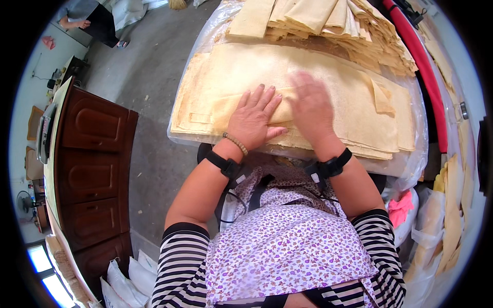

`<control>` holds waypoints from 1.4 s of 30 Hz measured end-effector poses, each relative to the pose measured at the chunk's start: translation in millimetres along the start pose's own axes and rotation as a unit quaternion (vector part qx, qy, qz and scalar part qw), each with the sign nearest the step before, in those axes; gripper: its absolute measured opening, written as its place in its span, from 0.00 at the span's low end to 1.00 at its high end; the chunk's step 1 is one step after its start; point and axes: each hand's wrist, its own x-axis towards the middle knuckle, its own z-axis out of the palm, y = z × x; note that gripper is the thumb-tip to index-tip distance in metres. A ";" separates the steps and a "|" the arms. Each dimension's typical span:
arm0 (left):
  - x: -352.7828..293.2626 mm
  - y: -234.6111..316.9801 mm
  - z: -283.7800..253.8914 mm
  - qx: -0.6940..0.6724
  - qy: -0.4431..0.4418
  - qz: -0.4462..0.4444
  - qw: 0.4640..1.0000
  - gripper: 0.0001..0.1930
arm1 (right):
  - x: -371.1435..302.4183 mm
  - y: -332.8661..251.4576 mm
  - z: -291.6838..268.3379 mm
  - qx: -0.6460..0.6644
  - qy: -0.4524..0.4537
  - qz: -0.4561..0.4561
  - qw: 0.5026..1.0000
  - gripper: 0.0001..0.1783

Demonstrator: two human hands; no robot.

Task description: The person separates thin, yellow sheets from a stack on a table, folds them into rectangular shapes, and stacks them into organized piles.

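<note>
A stack of thin, pale-yellow sheets (339, 74), like bean-curd skin, lies on the plastic-covered table in front of me. Along its near left part runs a folded strip of sheet (224, 110). My left hand (255, 114) presses flat on this strip, its fingers spread. Beside it, my right hand (312, 105) is over the sheets at the strip's right part, fingers stretched out and blurred by motion. Whether the right palm touches the sheet I cannot tell. A corner of the top sheet (381, 97) is turned over at the right.
Several folded sheets (328, 20) are piled at the table's far side. Clear plastic (411, 164) hangs over the table's edge. A dark wooden cabinet (95, 169) stands left, with white sacks (134, 280) near it. Another person (92, 23) is at the far left. A red padded bar (423, 72) runs along the right.
</note>
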 end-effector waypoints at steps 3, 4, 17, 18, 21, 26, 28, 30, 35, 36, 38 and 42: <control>-0.8 0.3 -2.4 0.022 -0.027 0.004 0.999 0.45 | -10.0 -17.2 15.5 0.085 -0.053 -0.109 0.989 0.35; -2.2 -0.7 -3.1 0.034 -0.045 -0.004 0.998 0.47 | -12.0 -20.8 18.7 0.120 -0.128 -0.072 0.982 0.38; -26.7 -36.1 -24.5 0.028 -0.045 -0.030 0.998 0.41 | -15.7 17.0 1.1 0.052 -0.155 -0.042 0.986 0.39; -23.4 -37.2 -28.9 0.024 -0.032 0.001 0.999 0.37 | -14.9 27.1 -3.8 0.134 -0.142 -0.023 0.981 0.37; -19.9 -36.8 -26.4 0.071 -0.014 0.060 0.996 0.29 | -23.4 72.0 -19.5 0.204 -0.071 0.008 0.976 0.31; 5.9 -38.7 -42.7 0.086 0.023 0.069 0.994 0.22 | -73.9 171.2 -47.9 0.096 -0.034 0.096 0.990 0.29; 24.7 -47.5 -69.1 0.076 0.045 -0.029 0.996 0.22 | -96.1 184.6 -53.2 0.004 -0.106 0.135 0.985 0.28; 60.8 -63.4 -83.9 0.084 0.138 -0.093 0.983 0.20 | -109.8 176.3 -52.2 -0.001 -0.074 0.127 0.989 0.28; 188.7 -119.4 -87.9 0.192 0.157 -0.216 0.944 0.13 | -110.4 166.2 -57.9 -0.003 -0.049 0.142 0.989 0.28; 214.5 -124.9 -81.9 0.181 0.126 -0.258 0.941 0.13 | -108.1 165.4 -58.2 -0.003 -0.056 0.144 0.988 0.28; 244.9 -138.7 -59.2 0.130 0.054 -0.227 0.964 0.16 | -104.2 163.3 -59.8 0.004 -0.058 0.143 0.988 0.28; 259.8 -159.7 -1.9 -0.004 -0.117 -0.209 0.971 0.25 | -101.7 160.8 -61.7 0.005 -0.066 0.153 0.986 0.28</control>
